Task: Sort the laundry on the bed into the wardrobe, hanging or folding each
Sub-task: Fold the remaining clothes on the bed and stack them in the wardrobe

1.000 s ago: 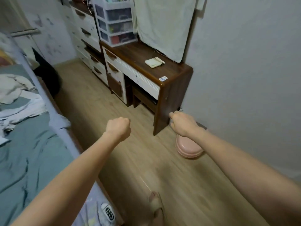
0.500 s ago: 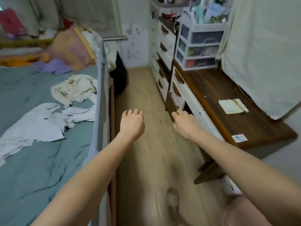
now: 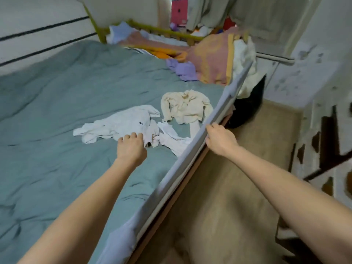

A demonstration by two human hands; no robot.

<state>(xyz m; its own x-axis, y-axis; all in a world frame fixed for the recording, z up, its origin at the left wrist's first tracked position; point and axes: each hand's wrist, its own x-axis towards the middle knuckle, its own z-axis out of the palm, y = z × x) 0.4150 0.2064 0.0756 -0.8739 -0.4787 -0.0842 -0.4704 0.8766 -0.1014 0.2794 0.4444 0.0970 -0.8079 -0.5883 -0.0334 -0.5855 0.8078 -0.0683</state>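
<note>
Laundry lies on the bed's grey-green cover (image 3: 62, 103): a white garment (image 3: 122, 122) spread out, a cream knitted top (image 3: 185, 106) beyond it, and a pale lilac-white piece (image 3: 174, 141) by the rail. My left hand (image 3: 131, 147) hovers at the near edge of the white garment, fingers loosely curled, holding nothing. My right hand (image 3: 220, 139) sits at the grey bed rail (image 3: 215, 115), fingertips against its top edge. No wardrobe is in view.
Pillows and a pink-orange blanket (image 3: 211, 58) are piled at the head of the bed, with a purple cloth (image 3: 183, 69) beside them. A black bag (image 3: 247, 109) stands on the wooden floor (image 3: 224, 197) past the rail. White drawers (image 3: 327, 141) line the right side.
The view has swung left from the desk and floor to the bed. Both hands moved from above the floor to the bed, the left over the laundry, the right to the rail.
</note>
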